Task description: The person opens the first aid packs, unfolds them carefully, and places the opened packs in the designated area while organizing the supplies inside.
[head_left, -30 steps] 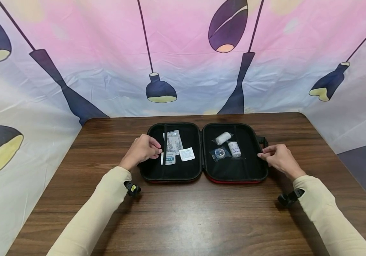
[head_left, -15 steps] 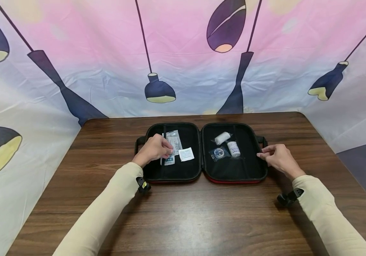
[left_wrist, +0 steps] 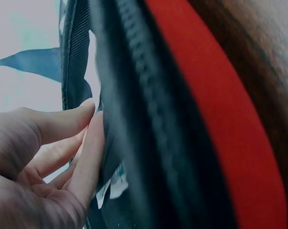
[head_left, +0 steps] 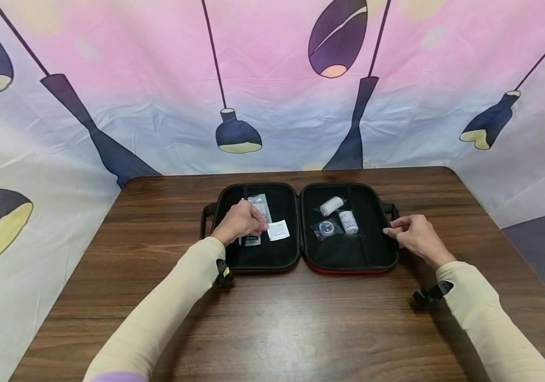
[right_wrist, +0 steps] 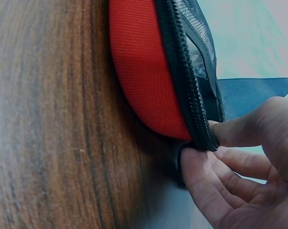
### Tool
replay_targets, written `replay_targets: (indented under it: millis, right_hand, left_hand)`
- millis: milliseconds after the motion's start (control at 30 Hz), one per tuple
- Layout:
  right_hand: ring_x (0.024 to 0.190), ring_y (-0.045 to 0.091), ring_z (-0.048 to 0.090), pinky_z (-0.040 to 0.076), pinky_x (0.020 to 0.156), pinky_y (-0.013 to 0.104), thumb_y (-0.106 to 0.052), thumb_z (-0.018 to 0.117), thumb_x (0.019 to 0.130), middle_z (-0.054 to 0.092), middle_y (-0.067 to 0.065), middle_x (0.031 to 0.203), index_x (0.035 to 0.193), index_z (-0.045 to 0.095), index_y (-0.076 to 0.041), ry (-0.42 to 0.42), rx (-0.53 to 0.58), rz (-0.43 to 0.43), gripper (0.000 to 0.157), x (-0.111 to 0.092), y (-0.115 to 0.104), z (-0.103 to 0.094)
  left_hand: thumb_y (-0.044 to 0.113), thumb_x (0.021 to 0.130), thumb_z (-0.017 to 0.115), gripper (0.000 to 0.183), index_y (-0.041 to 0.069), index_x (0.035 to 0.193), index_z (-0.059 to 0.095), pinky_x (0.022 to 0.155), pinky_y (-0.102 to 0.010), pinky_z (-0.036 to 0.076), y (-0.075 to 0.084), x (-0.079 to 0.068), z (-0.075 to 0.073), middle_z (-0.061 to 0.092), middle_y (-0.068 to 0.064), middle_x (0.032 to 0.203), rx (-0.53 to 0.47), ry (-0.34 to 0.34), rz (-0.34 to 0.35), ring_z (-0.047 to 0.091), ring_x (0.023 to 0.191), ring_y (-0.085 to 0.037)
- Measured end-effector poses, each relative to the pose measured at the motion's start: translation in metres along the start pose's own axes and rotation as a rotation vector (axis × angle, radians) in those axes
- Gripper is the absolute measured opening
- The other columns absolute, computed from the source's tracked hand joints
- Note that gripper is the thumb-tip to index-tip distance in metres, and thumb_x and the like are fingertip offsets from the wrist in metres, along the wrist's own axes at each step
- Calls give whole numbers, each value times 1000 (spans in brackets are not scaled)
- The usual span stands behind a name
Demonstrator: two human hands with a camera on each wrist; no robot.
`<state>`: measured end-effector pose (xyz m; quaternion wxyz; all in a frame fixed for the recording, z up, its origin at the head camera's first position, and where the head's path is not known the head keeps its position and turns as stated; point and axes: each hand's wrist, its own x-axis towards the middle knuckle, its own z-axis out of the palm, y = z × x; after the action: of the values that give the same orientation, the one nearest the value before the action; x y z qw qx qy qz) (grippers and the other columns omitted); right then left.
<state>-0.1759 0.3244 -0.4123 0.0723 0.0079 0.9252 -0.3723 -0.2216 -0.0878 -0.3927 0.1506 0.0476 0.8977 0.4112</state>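
Note:
A first-aid case, black inside with a red shell, lies unfolded on the table; its right half (head_left: 372,249) and left half (head_left: 282,257) are side by side. My left hand (head_left: 242,218) reaches over the left half, thumb and fingertips pinching the left corner of a small square white packet (head_left: 279,231). Beneath that hand, a long clear-wrapped packet (head_left: 262,204) and a blue-and-white packet (head_left: 253,240) are partly hidden. With thumb inside and fingers outside, my right hand (head_left: 415,237) holds the case's zippered rim (right_wrist: 194,90) at the right edge.
In the right half lie a wrapped white roll (head_left: 332,206), a white labelled bottle (head_left: 349,222) and a clear bag with a round roll (head_left: 326,228). Carry handles stick out at both sides, the left handle (head_left: 204,217) included. A printed cloth (head_left: 282,85) hangs behind the wooden table (head_left: 272,329).
My left hand has moved right from the case's left rim, across the packets to the square white one. The right hand keeps its place on the rim.

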Motion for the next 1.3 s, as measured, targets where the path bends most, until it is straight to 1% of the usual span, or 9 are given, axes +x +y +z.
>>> replay_targets:
  millis: [133,267,367,533,700,833,967,1100,1300]
  right_hand:
    - [71,20,63,52,63,34,-21,68,98,69,23,102,121,63,15,2,-3,-3,43,0,0,0]
    - [71,20,63,52,64,33,-18,68,98,70,23,101,121,63,15,3,-5,-3,41,0,-1,0]
    - [71,20,63,52,64,33,-16,67,97,69,24,102,122,62,16,5,-4,-1,40,0,-1,0]
    - [72,21,63,52,64,34,-15,67,97,68,26,105,123,61,16,1,-3,2,41,0,-1,0]
    - [72,21,63,52,63,34,-15,67,97,68,26,105,123,61,17,-2,-3,5,41,-1,-2,0]
    - [71,21,63,52,62,34,-12,66,96,68,26,104,123,61,17,-1,-5,5,39,-1,-2,0]
    - [72,22,63,52,63,34,-15,66,97,68,25,103,124,61,16,-8,0,4,41,-2,-2,-1]
    - [72,22,62,52,63,34,-20,68,98,69,24,102,124,61,16,-9,6,-5,45,-2,-2,-1]
    - [71,21,62,51,63,34,-21,68,98,69,23,100,122,62,16,1,1,-9,44,-2,-3,0]
  left_hand:
    - [7,88,79,6,1,89,78,66,-30,60,3,3,6,74,-8,83,72,23,9,71,68,-16]
    - [10,89,78,6,5,85,79,65,-28,57,4,4,8,73,-4,78,127,36,7,70,66,-14]
    - [7,91,74,8,4,85,78,67,-29,59,4,3,7,74,-6,82,93,24,-1,71,69,-16]
    - [4,94,69,10,1,91,77,73,-33,62,4,-1,1,72,-13,99,-17,8,-13,72,77,-20]
    - [4,94,69,8,-1,96,75,73,-32,62,3,-7,-10,68,-15,109,-88,24,-47,73,80,-20]
    - [3,94,70,8,-3,100,73,77,-34,62,0,-15,-23,70,-17,103,-130,52,-72,74,83,-24]
    - [1,94,71,9,-5,100,73,80,-38,62,-8,-24,-36,73,-18,95,-154,81,-82,74,85,-27]
    - [-1,95,68,11,-7,103,73,80,-36,62,-21,-34,-47,73,-20,99,-163,106,-82,73,82,-22]
    - [2,97,65,15,-5,107,74,76,-30,62,-35,-53,-60,71,-19,103,-110,144,-85,71,79,-14]
